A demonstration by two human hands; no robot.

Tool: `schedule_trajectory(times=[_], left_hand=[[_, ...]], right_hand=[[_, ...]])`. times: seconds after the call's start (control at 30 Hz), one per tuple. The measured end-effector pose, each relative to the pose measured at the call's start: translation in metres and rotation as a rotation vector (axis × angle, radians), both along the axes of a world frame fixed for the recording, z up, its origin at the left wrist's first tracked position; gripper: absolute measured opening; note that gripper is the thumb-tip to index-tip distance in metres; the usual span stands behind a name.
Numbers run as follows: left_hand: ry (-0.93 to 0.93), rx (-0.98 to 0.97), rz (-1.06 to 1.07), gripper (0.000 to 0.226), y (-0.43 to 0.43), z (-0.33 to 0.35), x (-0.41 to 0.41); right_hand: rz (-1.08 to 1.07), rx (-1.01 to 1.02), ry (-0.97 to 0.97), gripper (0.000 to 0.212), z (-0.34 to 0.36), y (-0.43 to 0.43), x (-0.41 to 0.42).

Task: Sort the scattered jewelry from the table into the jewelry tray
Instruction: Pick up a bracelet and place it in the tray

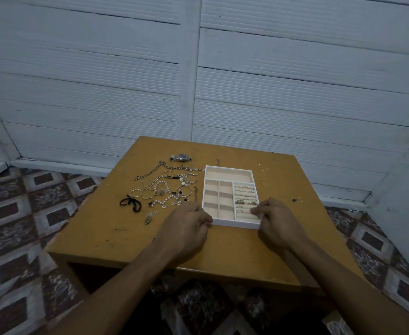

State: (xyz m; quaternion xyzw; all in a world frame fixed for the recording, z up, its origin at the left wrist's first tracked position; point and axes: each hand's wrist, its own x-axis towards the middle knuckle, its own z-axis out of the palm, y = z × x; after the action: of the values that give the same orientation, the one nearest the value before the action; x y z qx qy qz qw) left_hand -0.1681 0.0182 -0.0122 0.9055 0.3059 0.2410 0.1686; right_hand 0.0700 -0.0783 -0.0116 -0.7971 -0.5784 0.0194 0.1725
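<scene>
Not much is done here yet, honestly. Starting at the left, a black ribbon bow (129,203) is seen lying flat on the tabletop (116,240), and just beside it the jewelry pile (167,187) is spread out: chains, hoops, a pearl strand, all tangled together and none of it sorted. A watch (180,157) is parked behind the pile toward the far edge, and a short bit of chain (217,162) is spotted just off the tray's far left corner. So the bulk of the job is judged to be left. Next, the left hand (186,226) is curled at the near left corner of the jewelry tray (235,223), which seems to be gripped there, though the fingertips can't be fully made out. The tray itself is set flat, open side up, right of the pile and near the middle of the tabletop. Its long axis is run roughly away from the person, with the wide single compartment at the far end, the small square cells at the near left and the ring rolls at the near right. A few rings (244,201) are already tucked into those rolls; every other compartment looks bare. The right hand (274,222) is clamped on the near right corner, fingers hooked over the rim.
</scene>
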Motion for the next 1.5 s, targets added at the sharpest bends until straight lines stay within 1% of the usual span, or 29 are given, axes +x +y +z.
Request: schedule_trajectory(times=[0.13, 0.27, 0.37, 0.43, 0.5, 0.63, 0.7, 0.8, 0.87, 0.93, 1.03, 1.07, 1.1, 1.17, 1.23, 1.33, 1.4, 1.47, 1.5], left_hand=[[-0.077, -0.020, 0.049, 0.024, 0.008, 0.009, -0.023], [-0.193, -0.161, 0.147, 0.022, 0.012, 0.018, -0.046], [-0.374, -0.328, 0.278, 0.021, 0.017, 0.018, -0.069], [-0.503, -0.483, 0.380, 0.021, 0.018, 0.012, -0.087], [-0.593, -0.581, 0.475, 0.022, 0.019, 0.004, -0.103], [-0.732, -0.683, 0.559, 0.020, 0.016, -0.002, -0.117], [-0.758, -0.715, 0.566, 0.020, 0.015, -0.001, -0.117], [-0.754, -0.751, 0.574, 0.018, 0.015, 0.000, -0.117], [-0.732, -0.778, 0.578, 0.018, 0.016, -0.002, -0.117], [-0.720, -0.800, 0.569, 0.018, 0.017, -0.003, -0.116], [-0.694, -0.812, 0.565, 0.017, 0.018, -0.001, -0.117], [-0.679, -0.811, 0.562, 0.016, 0.018, 0.000, -0.116], [-0.664, -0.808, 0.559, 0.016, 0.018, 0.001, -0.116], [-0.626, -0.798, 0.539, 0.017, 0.018, 0.000, -0.116], [-0.529, -0.747, 0.510, 0.017, 0.019, -0.001, -0.115], [-0.364, -0.599, 0.460, 0.017, 0.021, 0.001, -0.112], [-0.283, -0.492, 0.430, 0.019, 0.022, 0.005, -0.109], [-0.218, -0.402, 0.407, 0.021, 0.024, 0.007, -0.105], [-0.183, -0.363, 0.397, 0.022, 0.025, 0.007, -0.103]], right_hand=[[0.008, 0.085, 0.096, 0.037, 0.012, 0.006, -0.018], [0.076, 0.128, 0.214, 0.031, 0.029, 0.022, -0.054], [0.169, 0.120, 0.293, 0.029, 0.038, 0.040, -0.085], [0.238, 0.092, 0.279, 0.030, 0.040, 0.053, -0.106], [0.294, 0.044, 0.240, 0.030, 0.038, 0.068, -0.127], [0.364, -0.070, 0.152, 0.032, 0.029, 0.092, -0.161], [0.375, -0.119, 0.104, 0.034, 0.023, 0.101, -0.171], [0.365, -0.163, 0.046, 0.038, 0.014, 0.111, -0.181], [0.338, -0.176, 0.052, 0.038, 0.009, 0.115, -0.183], [0.324, -0.184, 0.057, 0.031, 0.006, 0.115, -0.185], [0.314, -0.165, 0.090, 0.011, 0.004, 0.117, -0.185], [0.307, -0.171, 0.095, 0.007, 0.004, 0.117, -0.186], [0.300, -0.186, 0.097, 0.007, 0.005, 0.118, -0.186], [0.291, -0.222, 0.088, 0.015, 0.007, 0.118, -0.188], [0.284, -0.235, 0.072, 0.023, 0.008, 0.117, -0.188], [0.283, -0.223, 0.090, 0.024, 0.007, 0.115, -0.185], [0.290, -0.202, 0.138, 0.016, 0.008, 0.113, -0.181], [0.286, -0.156, 0.229, 0.004, 0.013, 0.112, -0.174], [0.286, -0.128, 0.279, 0.005, 0.018, 0.110, -0.170]])
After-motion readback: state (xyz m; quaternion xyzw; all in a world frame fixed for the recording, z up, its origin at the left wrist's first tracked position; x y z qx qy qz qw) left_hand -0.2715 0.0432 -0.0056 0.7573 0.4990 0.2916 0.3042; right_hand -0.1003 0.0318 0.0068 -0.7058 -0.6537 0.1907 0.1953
